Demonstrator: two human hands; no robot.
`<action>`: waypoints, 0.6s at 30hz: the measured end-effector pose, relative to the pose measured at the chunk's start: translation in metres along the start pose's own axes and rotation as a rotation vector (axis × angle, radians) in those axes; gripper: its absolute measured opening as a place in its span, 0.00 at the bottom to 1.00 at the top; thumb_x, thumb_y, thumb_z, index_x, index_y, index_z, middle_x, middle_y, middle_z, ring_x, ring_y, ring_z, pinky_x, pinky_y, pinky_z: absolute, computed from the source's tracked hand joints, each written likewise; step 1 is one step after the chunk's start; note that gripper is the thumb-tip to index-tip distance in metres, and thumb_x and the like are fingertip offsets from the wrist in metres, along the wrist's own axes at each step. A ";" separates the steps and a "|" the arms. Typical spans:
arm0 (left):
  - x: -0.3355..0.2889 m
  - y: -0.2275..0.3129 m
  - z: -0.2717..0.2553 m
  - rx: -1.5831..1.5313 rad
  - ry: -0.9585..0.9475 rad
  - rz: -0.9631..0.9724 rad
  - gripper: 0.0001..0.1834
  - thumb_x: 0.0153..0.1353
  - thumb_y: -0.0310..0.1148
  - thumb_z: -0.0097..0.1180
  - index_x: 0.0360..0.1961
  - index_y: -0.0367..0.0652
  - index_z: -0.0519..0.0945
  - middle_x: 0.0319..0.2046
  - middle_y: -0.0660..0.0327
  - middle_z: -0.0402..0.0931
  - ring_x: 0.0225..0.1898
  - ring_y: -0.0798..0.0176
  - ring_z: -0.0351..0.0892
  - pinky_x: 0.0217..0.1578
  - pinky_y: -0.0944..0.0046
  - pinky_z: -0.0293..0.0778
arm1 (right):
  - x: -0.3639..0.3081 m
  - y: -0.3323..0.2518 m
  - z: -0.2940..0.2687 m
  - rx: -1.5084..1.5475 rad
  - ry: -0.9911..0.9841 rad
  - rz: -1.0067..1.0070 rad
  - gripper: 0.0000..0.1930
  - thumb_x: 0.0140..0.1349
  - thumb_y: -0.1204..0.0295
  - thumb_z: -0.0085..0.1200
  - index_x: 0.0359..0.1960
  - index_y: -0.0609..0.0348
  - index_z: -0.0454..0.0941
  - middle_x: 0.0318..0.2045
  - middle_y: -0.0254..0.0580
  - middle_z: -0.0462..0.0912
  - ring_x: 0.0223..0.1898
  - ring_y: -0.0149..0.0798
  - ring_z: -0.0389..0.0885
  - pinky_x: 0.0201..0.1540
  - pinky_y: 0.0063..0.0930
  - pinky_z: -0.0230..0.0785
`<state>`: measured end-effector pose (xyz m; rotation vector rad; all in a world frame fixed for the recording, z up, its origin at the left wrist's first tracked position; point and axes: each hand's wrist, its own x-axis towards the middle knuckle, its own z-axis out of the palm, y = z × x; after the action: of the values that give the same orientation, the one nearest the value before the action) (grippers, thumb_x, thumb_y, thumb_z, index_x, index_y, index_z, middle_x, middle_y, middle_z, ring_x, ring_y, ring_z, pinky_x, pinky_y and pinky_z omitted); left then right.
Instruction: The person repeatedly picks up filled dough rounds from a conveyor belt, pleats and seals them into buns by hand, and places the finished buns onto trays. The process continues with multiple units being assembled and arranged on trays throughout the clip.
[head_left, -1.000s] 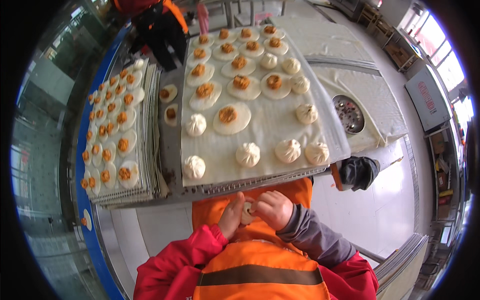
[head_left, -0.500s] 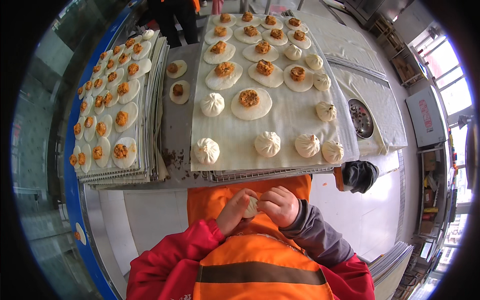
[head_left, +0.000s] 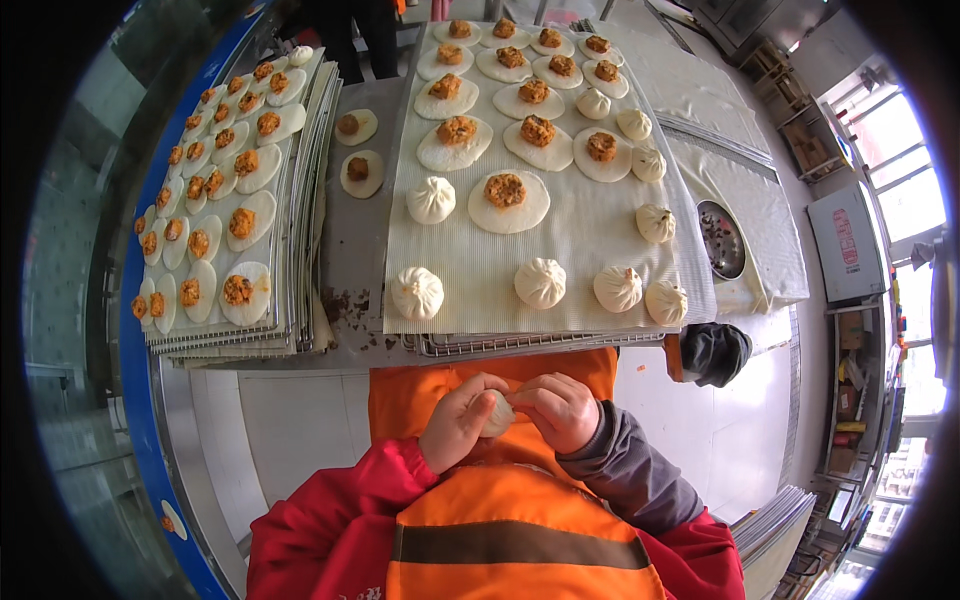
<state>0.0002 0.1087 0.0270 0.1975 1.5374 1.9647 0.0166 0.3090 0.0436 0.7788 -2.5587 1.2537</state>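
Observation:
A pale dough bun (head_left: pixel 497 416) sits in the curled fingers of my left hand (head_left: pixel 459 418), in front of my orange apron. My right hand (head_left: pixel 560 408) pinches its upper edge from the other side, fingers bent together. The bun's filling is hidden. Ahead of both hands a cloth-covered tray (head_left: pixel 470 312) carries several pleated buns, among them one (head_left: pixel 541 283) near its front edge. Flat dough rounds topped with orange filling, such as this wrapper (head_left: pixel 530 212), lie farther back on the cloth.
On the left a stack of mesh trays (head_left: pixel 300 240) bears more filled wrappers. Two wrappers lie on the grey table (head_left: pixel 350 235) between the stacks. A round metal bowl (head_left: pixel 722 240) with dark bits stands at the right, and a dark cloth bundle (head_left: pixel 718 355) hangs by the tray's right corner.
More of the bun shows between my hands, and my right fingers are drawn together at its edge. The view has shifted slightly; the buns and wrappers on the trays stay in place.

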 end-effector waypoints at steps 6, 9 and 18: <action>0.005 0.011 -0.006 -0.288 -0.117 -0.454 0.34 0.69 0.66 0.30 0.42 0.45 0.74 0.26 0.64 0.74 0.19 0.72 0.69 0.17 0.72 0.63 | 0.008 -0.011 -0.007 -0.011 -0.051 -0.037 0.08 0.52 0.80 0.61 0.34 0.61 0.77 0.27 0.42 0.80 0.28 0.44 0.81 0.32 0.33 0.74; 0.006 0.012 -0.012 -0.403 -0.169 -0.565 0.36 0.68 0.69 0.28 0.38 0.46 0.74 0.26 0.64 0.73 0.17 0.72 0.66 0.15 0.72 0.59 | 0.013 -0.015 -0.006 0.070 -0.120 0.003 0.10 0.52 0.80 0.63 0.36 0.62 0.78 0.27 0.42 0.80 0.28 0.44 0.82 0.32 0.33 0.76; -0.034 -0.001 -0.055 -0.488 0.002 -0.414 0.34 0.70 0.66 0.29 0.39 0.45 0.73 0.26 0.64 0.72 0.18 0.72 0.66 0.16 0.72 0.60 | 0.049 -0.019 0.048 0.179 -0.305 -0.044 0.11 0.54 0.78 0.64 0.39 0.60 0.78 0.31 0.43 0.79 0.30 0.45 0.81 0.33 0.32 0.75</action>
<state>0.0014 0.0445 0.0179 -0.3036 0.9582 1.9222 -0.0120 0.2435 0.0448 1.1367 -2.6646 1.4655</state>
